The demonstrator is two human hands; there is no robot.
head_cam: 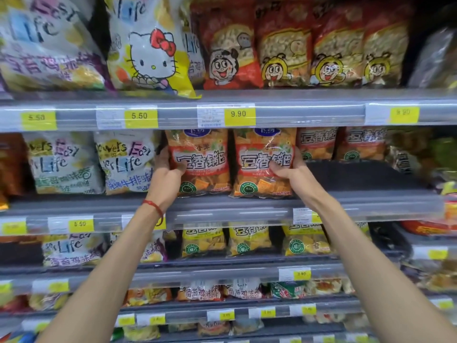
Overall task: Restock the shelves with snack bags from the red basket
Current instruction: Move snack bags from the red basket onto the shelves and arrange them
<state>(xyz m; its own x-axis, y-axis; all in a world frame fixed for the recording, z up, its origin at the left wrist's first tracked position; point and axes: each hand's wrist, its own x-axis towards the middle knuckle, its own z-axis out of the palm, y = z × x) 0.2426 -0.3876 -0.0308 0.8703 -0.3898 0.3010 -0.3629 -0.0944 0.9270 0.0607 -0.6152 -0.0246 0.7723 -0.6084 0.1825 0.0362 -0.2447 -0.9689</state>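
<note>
Snack bags: two orange bags stood upright and side by side at the front of the second shelf (247, 201) from the top, near the centre of the view. The left orange bag (199, 162) and the right orange bag (264, 162) each carried large Chinese characters on a red band, a blue oval logo at the top and a round green seal at 6 o'clock on the pack; the small print could not be read. The left hand (168, 174), with a red string (154, 206) on its wrist, gripped the left bag at its 9 o'clock edge, thumb on the front and fingers clamped behind it, where they were hidden. The right hand (286, 169) gripped the right bag at its 3 o'clock edge in the same way, fingers closed on the pack. At 3 o'clock of the held bags a dark bare stretch of shelf showed, with more orange bags (316, 142) of the same print set further back. At 9 o'clock stood pale bags (126, 162) reading "Easy Life". On the shelf above, a Hello Kitty bag (150, 53) stood at 11 o'clock and red bags (227, 45) with cartoon faces at 12 o'clock. Yellow price tags read 5.50 (139, 115) and 9.90 (238, 113); tags on lower shelves were blurred. The frame edges were smeared, and the red basket was out of view.
</note>
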